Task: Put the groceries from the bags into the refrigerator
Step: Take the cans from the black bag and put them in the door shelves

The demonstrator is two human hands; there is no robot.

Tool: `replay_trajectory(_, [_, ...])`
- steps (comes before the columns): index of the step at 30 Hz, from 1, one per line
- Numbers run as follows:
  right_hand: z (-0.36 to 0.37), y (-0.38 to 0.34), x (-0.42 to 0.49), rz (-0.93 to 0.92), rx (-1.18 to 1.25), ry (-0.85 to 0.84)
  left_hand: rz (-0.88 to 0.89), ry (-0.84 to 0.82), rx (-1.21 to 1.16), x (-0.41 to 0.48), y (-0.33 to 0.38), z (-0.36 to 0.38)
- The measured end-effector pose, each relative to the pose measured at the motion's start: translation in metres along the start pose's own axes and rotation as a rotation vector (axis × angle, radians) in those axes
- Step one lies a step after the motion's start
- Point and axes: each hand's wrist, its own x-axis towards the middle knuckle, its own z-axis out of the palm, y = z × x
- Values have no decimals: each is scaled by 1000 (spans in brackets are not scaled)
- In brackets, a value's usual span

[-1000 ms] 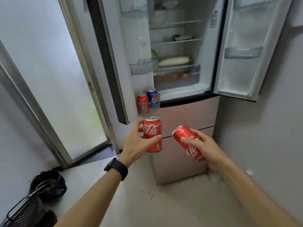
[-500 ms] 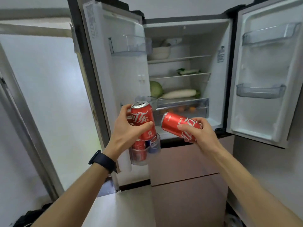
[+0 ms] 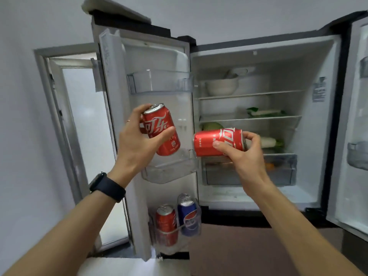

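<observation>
My left hand grips a red cola can, tilted slightly, just above the middle door bin of the open left refrigerator door. A second red cola can lies sideways in my right hand, at the seam between the door and the refrigerator interior. In the bottom door bin stand a red can and a blue can. No grocery bags are in view.
Inside, a white bowl sits on the top shelf, greens on the shelf below, a cabbage and a white radish lower, over a crisper drawer. The right door stands open. A window lies left.
Both hands have risen with their cans from in front of the lower drawers to the middle door bin's height. The right can has turned sideways. My view has tilted up and closer.
</observation>
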Motion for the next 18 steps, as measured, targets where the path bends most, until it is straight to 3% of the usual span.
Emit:
replay_trajectory(6, [18,4,52,-170,-87,-207,-110,18,197,17,-4,14])
replay_trajectory(11, [42,20,87,-297,-350,-310,-225,-16,414,33,-16,31])
replay_trajectory(18, [59,48,108,-224,-509,-523,-365,-194,709,25,-26,48])
